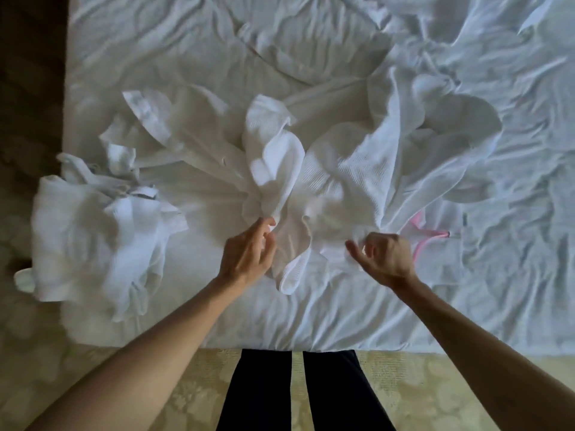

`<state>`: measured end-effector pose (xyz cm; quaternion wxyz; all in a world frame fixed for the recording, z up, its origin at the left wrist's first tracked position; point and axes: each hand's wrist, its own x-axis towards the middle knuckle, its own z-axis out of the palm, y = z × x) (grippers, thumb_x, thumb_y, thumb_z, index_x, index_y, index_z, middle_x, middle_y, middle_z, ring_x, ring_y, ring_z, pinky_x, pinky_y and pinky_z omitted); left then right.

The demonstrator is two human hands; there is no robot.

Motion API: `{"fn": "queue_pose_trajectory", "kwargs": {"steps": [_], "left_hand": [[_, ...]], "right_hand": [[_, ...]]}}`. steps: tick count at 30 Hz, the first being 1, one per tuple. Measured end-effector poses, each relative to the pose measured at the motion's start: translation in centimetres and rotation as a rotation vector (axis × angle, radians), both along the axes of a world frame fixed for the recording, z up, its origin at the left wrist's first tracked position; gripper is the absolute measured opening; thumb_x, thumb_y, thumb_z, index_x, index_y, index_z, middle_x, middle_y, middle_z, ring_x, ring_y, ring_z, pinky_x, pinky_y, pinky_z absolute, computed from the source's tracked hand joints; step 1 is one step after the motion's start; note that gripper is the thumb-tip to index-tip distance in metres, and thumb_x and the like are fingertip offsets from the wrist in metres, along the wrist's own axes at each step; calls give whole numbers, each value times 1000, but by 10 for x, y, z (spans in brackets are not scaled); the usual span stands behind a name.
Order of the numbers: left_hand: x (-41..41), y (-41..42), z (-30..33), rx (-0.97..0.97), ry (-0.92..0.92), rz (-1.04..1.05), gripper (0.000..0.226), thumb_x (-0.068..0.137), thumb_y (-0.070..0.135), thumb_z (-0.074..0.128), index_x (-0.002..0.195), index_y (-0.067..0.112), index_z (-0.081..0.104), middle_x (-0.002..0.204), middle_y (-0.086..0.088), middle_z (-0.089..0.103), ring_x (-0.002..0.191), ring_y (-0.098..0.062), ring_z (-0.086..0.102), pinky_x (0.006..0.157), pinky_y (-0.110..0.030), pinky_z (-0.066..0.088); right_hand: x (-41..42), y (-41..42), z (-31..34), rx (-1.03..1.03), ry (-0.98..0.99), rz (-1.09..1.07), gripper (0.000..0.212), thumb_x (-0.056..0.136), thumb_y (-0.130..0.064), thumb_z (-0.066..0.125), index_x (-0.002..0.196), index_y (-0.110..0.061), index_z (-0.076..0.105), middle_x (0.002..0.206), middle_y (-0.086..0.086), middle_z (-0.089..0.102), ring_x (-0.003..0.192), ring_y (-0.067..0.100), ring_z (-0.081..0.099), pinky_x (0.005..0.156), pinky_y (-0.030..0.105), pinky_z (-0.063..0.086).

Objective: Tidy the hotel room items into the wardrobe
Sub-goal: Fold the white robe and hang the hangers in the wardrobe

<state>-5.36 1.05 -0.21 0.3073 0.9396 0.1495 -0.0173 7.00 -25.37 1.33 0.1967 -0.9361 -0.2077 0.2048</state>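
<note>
The white waffle-weave robe (326, 169) you are working on lies spread and rumpled across the middle of the bed (186, 42), its near edge bunched toward you. Your left hand (249, 253) is at a gathered fold of it, thumb and fingertips closing on the cloth near the bunched part, though the blur makes it hard to say how firm that pinch is. Your right hand (384, 256) has its fingers curled in and seems to pinch another fold of the same garment just beside a pink hanger (420, 237), which is half buried under the fabric. To your left, a second heap of white robe or towelling (93, 231) sits at the bed's edge, partly hanging over it toward the patterned carpet (404, 393). Judging by this, you are early in the job: nothing here is folded or hung, both white piles are loose on the sheet, and no wardrobe is in view. You have the straightening, the hanging on the hanger and the carrying away all left to do.
</note>
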Motion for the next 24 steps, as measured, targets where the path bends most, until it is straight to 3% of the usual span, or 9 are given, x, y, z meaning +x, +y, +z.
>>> {"fn": "queue_pose_trajectory", "kwargs": {"steps": [3,6,8,10,13,16,18,21,24], "left_hand": [[36,30,10,95,-181,46,34,79,0,53,112,7,58,103,-9,62,91,-30,63,71,-38,53],[68,60,13,210,-167,31,60,64,-8,51,121,8,52,119,-13,55,107,-33,56,82,-47,49],[83,75,15,282,-137,-29,69,63,-8,55,130,8,48,131,-14,52,115,-34,53,89,-47,47],[96,86,17,349,-149,-154,76,65,-6,56,139,6,45,143,-16,47,128,-33,47,99,-43,41],[118,97,21,508,-192,-356,71,75,-4,49,144,12,44,150,-15,44,133,-32,46,100,-42,38],[142,101,25,656,-247,-606,54,77,-7,46,126,13,60,140,-11,54,129,-30,48,101,-43,38],[154,111,30,707,-281,-745,36,76,-5,47,100,11,68,115,-10,67,119,-29,57,103,-43,38],[152,142,42,665,-157,-763,26,69,1,50,82,11,69,83,-7,67,86,-29,63,92,-39,37],[126,177,51,657,101,-611,24,59,-6,62,78,6,70,76,-11,64,74,-34,63,74,-40,38]], "right_hand": [[46,17,23,340,-252,70,54,99,-53,41,55,-23,40,55,-8,37,46,18,38,47,28,31],[88,47,30,411,-410,181,59,106,-41,34,55,-13,47,55,-1,39,51,22,38,51,29,26],[110,68,27,345,-539,235,48,104,-32,42,65,-10,58,65,5,53,62,26,50,54,32,33],[127,85,22,221,-596,379,19,93,-19,52,89,-9,67,90,9,63,82,29,57,68,37,44],[151,91,10,-18,-561,658,43,75,-19,56,116,-9,65,120,14,62,109,34,57,103,43,38],[169,86,-1,-131,-555,732,33,81,-21,62,111,-8,68,108,14,67,104,34,61,115,49,30],[178,79,0,-93,-575,749,14,91,-18,63,97,-8,70,89,13,71,87,33,68,109,49,40],[187,50,15,-14,-560,671,28,103,-22,49,87,-7,66,69,15,67,62,35,66,77,44,54],[198,-5,25,-200,-440,464,35,104,-35,41,92,-8,60,69,21,67,58,41,65,59,40,50]]}}
